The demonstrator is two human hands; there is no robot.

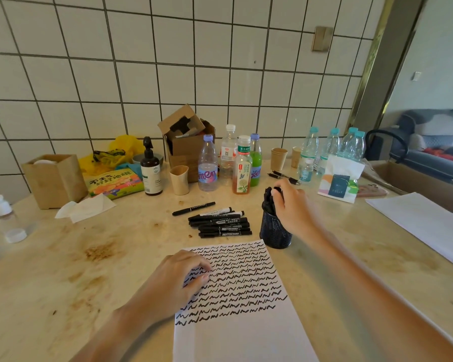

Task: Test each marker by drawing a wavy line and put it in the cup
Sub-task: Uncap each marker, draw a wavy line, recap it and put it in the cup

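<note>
My right hand [289, 205] is up at the rim of the black mesh cup [274, 228], fingers curled round the top of a marker [268, 195] as it goes in among the others, so a tested one lands with the finished lot and not back in the pile. My left hand [179, 280] rests on the paper [246, 322] just in front of the cup, fingers loosely bent with the tips pressing the sheet's left edge, holding nothing; I judge that keeps the page from sliding under the next stroke. Rows of wavy lines cover the upper sheet, the lower part bare. Just left of the cup lies the untested pile of markers [220, 223] on the bench [89, 257], within easy reach, one marker [193, 208] lying apart behind it. Plenty left, I reckon.
</note>
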